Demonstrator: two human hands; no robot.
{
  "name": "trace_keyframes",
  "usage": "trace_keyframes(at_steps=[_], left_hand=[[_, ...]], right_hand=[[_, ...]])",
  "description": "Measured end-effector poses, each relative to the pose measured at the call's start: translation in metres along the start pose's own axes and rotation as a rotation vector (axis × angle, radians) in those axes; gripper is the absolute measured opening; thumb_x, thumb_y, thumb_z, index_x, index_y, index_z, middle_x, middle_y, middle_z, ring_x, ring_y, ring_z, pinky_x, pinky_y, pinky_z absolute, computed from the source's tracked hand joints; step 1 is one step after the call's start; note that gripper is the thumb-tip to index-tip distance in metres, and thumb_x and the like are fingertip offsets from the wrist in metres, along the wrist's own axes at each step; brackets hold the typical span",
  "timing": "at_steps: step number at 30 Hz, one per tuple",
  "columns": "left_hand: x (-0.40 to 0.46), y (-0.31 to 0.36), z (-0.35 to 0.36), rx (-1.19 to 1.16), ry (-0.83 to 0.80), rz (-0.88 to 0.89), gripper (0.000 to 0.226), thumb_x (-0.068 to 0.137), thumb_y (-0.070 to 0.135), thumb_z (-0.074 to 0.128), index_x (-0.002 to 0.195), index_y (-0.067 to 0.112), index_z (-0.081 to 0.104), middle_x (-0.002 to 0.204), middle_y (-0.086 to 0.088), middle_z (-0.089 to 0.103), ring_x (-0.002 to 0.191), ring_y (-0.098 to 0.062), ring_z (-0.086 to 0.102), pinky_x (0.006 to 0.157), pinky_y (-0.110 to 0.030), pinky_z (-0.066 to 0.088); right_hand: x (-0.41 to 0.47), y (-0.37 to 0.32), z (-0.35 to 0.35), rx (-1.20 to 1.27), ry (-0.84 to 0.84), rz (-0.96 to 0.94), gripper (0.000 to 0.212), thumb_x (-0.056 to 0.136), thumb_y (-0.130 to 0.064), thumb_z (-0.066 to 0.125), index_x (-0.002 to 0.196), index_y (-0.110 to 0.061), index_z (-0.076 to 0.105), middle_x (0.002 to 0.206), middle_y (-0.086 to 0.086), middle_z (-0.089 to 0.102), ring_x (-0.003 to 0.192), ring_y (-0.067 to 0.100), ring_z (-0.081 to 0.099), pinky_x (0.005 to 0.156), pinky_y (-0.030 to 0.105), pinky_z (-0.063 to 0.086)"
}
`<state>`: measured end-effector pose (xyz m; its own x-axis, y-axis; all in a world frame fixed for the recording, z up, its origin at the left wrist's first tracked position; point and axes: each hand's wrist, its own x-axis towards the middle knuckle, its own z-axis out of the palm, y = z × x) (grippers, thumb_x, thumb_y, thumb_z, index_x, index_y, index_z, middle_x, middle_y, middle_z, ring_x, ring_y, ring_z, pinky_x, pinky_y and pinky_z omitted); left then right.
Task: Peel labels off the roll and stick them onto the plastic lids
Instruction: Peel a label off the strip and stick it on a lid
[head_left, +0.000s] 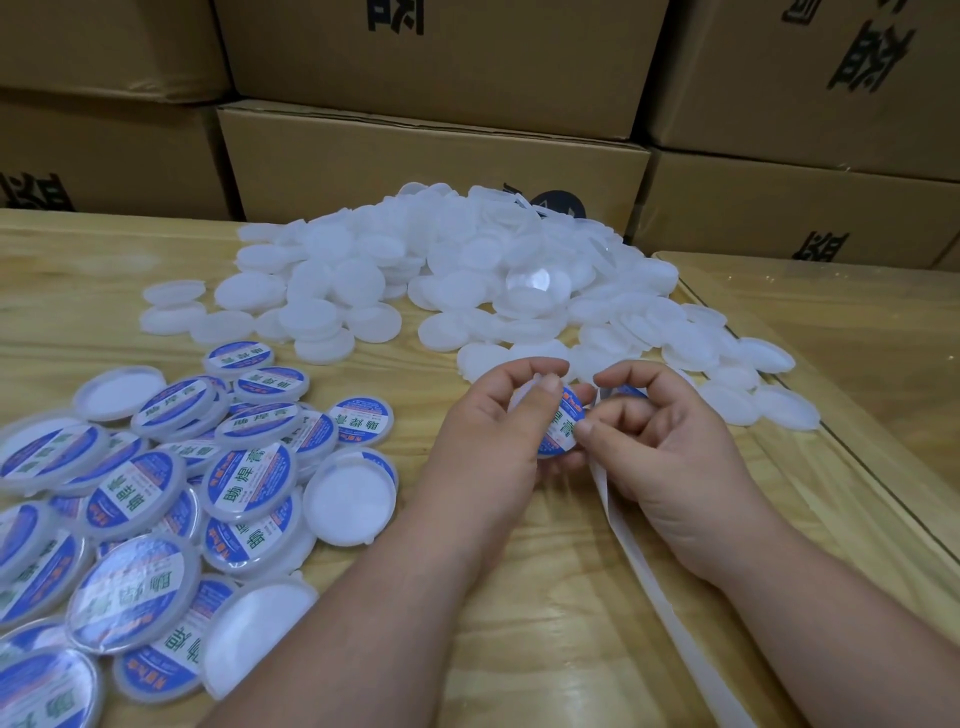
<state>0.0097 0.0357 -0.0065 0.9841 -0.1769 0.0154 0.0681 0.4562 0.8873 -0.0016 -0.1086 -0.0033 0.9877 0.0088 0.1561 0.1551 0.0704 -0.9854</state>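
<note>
My left hand holds a white plastic lid upright at the middle of the table. A round blue and white label lies against its face. My right hand pinches the label's right edge, and a second blue label shows under its fingers on the backing strip. That white strip runs from my right hand down toward the bottom edge. A heap of blank white lids lies behind my hands. Labelled lids are piled at the left, a few turned face down.
Stacked cardboard boxes form a wall right behind the wooden table. A second tabletop under a clear sheet adjoins on the right. Loose blank lids spill toward that seam.
</note>
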Motion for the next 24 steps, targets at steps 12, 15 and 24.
trace_keyframes(at_steps=[12, 15, 24], left_hand=[[0.002, -0.002, -0.0058, -0.029, 0.039, 0.034, 0.023, 0.101, 0.002, 0.055, 0.115, 0.02, 0.061, 0.107, -0.006, 0.077, 0.09, -0.023, 0.077, 0.073, -0.029, 0.06], [0.0032, -0.002, -0.0068, -0.085, 0.092, 0.043, 0.027, 0.097, 0.0, 0.06, 0.114, 0.02, 0.061, 0.105, -0.005, 0.077, 0.095, -0.022, 0.076, 0.069, -0.026, 0.059], [0.0059, -0.0002, -0.0076, -0.106, 0.168, 0.045, 0.02, 0.097, 0.024, 0.068, 0.117, 0.024, 0.063, 0.097, -0.006, 0.079, 0.079, -0.022, 0.077, 0.057, -0.025, 0.057]], right_hand=[[0.0003, -0.0011, -0.0012, -0.069, 0.05, -0.004, 0.023, 0.083, -0.014, 0.066, 0.107, -0.015, 0.066, 0.087, 0.011, 0.08, 0.042, 0.013, 0.055, 0.039, 0.019, 0.039], [-0.0004, -0.0003, -0.0039, -0.07, 0.064, -0.031, 0.015, 0.094, -0.004, 0.061, 0.106, -0.01, 0.065, 0.092, 0.012, 0.08, 0.043, 0.017, 0.057, 0.037, 0.021, 0.04], [-0.0022, -0.0011, -0.0034, -0.057, 0.19, -0.115, 0.016, 0.081, -0.013, 0.058, 0.076, -0.023, 0.07, 0.078, 0.011, 0.075, 0.043, 0.016, 0.052, 0.039, 0.023, 0.036]])
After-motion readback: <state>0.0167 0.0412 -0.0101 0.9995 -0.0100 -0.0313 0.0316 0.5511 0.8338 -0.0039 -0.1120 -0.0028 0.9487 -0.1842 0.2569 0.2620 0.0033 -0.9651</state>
